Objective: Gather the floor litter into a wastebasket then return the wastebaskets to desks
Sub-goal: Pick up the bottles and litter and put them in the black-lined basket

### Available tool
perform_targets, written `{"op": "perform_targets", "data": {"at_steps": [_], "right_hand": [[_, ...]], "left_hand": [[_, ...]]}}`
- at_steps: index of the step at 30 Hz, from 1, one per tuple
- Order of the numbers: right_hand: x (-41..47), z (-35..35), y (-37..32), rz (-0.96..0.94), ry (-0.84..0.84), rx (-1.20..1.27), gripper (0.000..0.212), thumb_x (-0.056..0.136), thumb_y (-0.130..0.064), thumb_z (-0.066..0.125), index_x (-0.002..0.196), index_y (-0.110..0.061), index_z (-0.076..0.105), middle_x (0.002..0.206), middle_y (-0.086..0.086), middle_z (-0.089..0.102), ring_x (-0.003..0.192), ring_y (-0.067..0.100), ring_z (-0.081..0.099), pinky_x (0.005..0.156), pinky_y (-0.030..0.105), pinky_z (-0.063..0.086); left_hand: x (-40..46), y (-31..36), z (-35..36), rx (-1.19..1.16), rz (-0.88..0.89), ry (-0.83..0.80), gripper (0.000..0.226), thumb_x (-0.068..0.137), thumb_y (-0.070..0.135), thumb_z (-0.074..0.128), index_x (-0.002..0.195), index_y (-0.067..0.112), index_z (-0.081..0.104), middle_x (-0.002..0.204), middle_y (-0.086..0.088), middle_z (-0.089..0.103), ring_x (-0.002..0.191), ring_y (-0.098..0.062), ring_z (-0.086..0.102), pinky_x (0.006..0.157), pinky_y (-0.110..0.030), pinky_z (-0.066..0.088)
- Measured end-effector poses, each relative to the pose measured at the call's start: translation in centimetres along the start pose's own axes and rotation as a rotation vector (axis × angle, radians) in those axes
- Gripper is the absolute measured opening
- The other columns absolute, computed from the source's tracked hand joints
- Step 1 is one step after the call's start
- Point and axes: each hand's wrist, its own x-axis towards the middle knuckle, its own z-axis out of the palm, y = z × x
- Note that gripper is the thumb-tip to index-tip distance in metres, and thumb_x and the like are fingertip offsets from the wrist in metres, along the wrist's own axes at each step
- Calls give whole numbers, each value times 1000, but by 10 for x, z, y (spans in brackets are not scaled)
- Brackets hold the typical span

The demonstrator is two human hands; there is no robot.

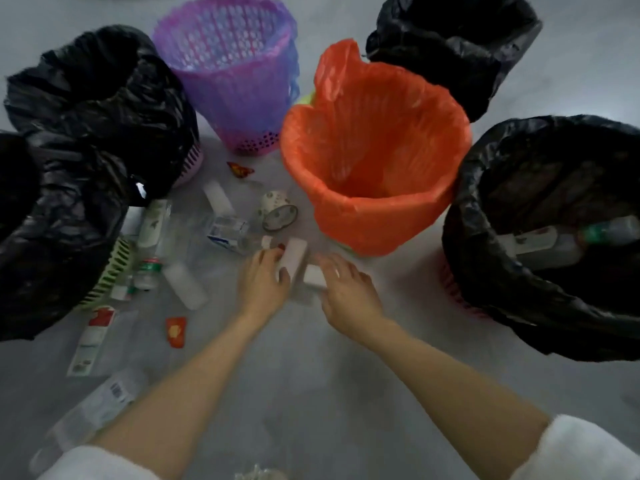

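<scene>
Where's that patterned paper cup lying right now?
The paper cup lies tipped over on the floor, centre of the head view, just left of the orange-lined wastebasket.

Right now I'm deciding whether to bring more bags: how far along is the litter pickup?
Barely started. Done: some bottles lie in the black-lined basket. In hand: the left hand and right hand each grip a white block. Left: bottles, cartons and wrappers on the floor; the orange-lined basket looks empty.

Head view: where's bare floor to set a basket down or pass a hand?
Free: grey floor between the forearms, and the strip from the right hand to the black-bagged basket on the right. Crowded: left of the left hand, bottles, cartons and wrappers up to the orange-lined basket.
</scene>
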Motion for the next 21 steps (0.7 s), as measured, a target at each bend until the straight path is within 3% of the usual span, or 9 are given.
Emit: {"op": "perform_targets", "data": {"at_steps": [3,6,9,12,17,21], "right_hand": [[21,29,13,163,-124,-59,79,92,-23,47,153,-22,-4,161,1,-8,149,23,2,117,50,11],[28,47,24,226,-280,-101,75,95,-31,46,152,-26,-3,161,0,-11,149,22,-6,118,51,4],[21,56,26,225,-236,-149,65,93,-27,49,150,-21,18,159,5,11,145,26,15,113,46,21],[18,59,23,239,-150,-188,54,90,-18,51,140,-20,33,137,10,37,119,31,43,93,41,36],[-2,56,25,289,-208,-123,57,85,-6,50,137,-20,33,128,13,40,114,33,45,89,40,40],[-26,38,31,264,-270,-129,51,85,-13,51,134,-17,36,125,12,46,114,31,46,91,39,38]], "left_hand": [[15,-20,30,110,-49,-170,63,86,29,56,142,11,35,140,-14,44,129,-34,41,101,-47,40],[29,-27,52,224,-2,-205,75,88,38,54,148,10,20,151,-10,30,139,-30,29,106,-46,34],[42,-24,62,258,-36,-209,74,89,44,52,146,5,23,149,-16,32,136,-33,32,104,-47,33],[45,-21,70,204,-22,-257,56,93,36,51,137,4,38,139,-20,41,128,-36,39,101,-46,37],[21,-31,76,101,133,-340,49,94,27,51,136,4,41,133,-20,48,121,-37,46,96,-47,42],[-8,-34,69,123,181,-433,57,93,29,53,142,7,36,138,-17,47,125,-33,46,100,-42,40]]}}
